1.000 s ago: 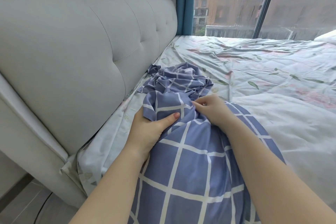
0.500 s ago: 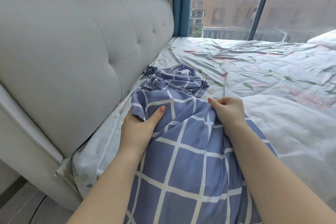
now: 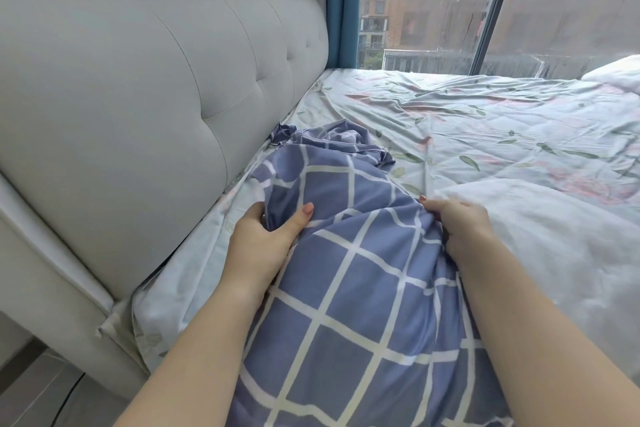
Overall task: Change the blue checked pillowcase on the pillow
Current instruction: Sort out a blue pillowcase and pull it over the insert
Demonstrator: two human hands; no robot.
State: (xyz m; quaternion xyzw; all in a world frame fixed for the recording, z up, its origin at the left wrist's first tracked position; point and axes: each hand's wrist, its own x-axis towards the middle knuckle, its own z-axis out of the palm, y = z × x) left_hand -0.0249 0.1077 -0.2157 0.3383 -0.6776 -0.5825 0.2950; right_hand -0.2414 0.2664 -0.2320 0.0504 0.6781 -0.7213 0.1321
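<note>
Both hands grasp the blue checked pillowcase, which fills the lower centre of the frame and runs up toward the middle, stuffed full and rounded. The left hand sits at the cloth's left edge, left of centre. Its thumb is pressed on top of the fabric, and its fingers curl around a fold and disappear behind it, so a ridge of cloth is clamped between thumb and fingers. The right hand sits at the cloth's right edge, right of centre. Its fingers are curled tight, pinching a gather of fabric just under the knuckles, with creases fanning out from the pinch.

Between the two hands the checked cloth is drawn across in a smooth hump. Above them, the loose end of the pillowcase lies bunched in folds against the foot of the grey tufted headboard, which fills the upper left. A floral sheet spreads across the upper right, and a white quilt lies just beside the right hand.
</note>
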